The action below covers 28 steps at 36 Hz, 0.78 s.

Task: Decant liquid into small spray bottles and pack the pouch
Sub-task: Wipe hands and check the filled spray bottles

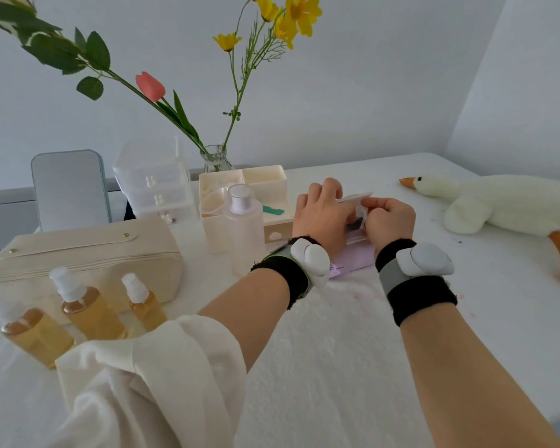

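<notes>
Three small spray bottles of amber liquid stand at the near left: one (34,331), a second (88,310) and a third (144,303), all with white caps. Behind them lies the cream zip pouch (88,257). A tall frosted bottle (243,227) with a clear cap stands mid-table. My left hand (320,211) and my right hand (390,218) meet over a pale purple wipes pack (353,257). Both pinch a thin white sheet or flap (356,198) at its top; what lies under the fingers is hidden.
A cream desk organiser (262,179) with a drawer stands behind the frosted bottle. Further back are a clear drawer unit (156,189), a mirror (68,189) and a glass vase (214,158) of flowers. A plush goose (498,205) lies at the right. White fuzzy cloth (320,350) covers the table.
</notes>
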Available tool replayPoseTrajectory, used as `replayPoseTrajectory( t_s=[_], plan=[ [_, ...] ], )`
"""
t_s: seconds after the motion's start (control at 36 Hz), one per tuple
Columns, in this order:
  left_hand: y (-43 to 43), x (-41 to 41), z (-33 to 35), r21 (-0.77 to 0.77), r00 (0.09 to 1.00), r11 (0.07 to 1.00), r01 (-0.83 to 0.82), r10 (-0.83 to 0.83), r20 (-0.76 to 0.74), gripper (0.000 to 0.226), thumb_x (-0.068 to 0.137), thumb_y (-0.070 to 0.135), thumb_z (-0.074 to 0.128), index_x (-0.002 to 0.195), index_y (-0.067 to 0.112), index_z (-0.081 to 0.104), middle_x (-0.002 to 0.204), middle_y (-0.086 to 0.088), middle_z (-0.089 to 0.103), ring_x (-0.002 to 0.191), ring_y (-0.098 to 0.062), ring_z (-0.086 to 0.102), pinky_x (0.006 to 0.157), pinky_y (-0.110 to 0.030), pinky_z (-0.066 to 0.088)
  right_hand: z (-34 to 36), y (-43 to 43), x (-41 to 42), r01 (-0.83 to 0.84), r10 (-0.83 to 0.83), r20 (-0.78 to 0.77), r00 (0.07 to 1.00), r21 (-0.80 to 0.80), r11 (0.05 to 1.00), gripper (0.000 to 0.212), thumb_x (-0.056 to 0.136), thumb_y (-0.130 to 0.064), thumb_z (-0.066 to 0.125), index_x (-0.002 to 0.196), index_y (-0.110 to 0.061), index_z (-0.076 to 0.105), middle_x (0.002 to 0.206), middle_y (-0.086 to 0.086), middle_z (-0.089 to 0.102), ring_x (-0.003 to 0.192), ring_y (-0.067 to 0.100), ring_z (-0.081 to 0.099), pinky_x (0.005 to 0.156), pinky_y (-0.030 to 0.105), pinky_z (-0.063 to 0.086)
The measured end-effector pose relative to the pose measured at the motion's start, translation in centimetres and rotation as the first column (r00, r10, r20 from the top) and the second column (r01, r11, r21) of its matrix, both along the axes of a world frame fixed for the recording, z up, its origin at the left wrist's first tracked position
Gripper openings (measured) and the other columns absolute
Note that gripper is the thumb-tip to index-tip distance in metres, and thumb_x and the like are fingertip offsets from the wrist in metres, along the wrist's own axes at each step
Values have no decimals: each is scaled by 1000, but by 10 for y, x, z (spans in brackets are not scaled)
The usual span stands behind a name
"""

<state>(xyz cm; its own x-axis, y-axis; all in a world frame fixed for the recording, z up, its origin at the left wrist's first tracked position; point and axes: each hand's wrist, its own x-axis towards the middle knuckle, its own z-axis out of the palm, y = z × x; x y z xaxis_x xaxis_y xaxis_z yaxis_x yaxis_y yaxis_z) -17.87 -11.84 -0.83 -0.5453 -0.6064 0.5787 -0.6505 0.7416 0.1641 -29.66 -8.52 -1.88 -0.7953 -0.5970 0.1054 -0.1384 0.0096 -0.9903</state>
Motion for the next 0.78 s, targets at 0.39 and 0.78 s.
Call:
replayPoseTrajectory(
  t_s=[0.39,0.78],
  plan=[
    [0,16,15,-31,925,996,88,-70,372,14,89,31,66,80,36,75,161,8,26,145,-32,20,119,-51,12,6,6,11,-136,142,-60,988,101,986,37,77,7,42,84,-12,73,81,12,69,74,30,63,75,41,57],
    [-6,9,13,-48,798,989,137,-82,597,25,97,44,59,119,43,68,169,12,7,155,-29,-1,120,-62,-5,-8,9,9,-192,196,-13,980,145,971,36,78,11,48,98,-1,75,75,19,70,63,31,65,63,34,51]
  ],
)
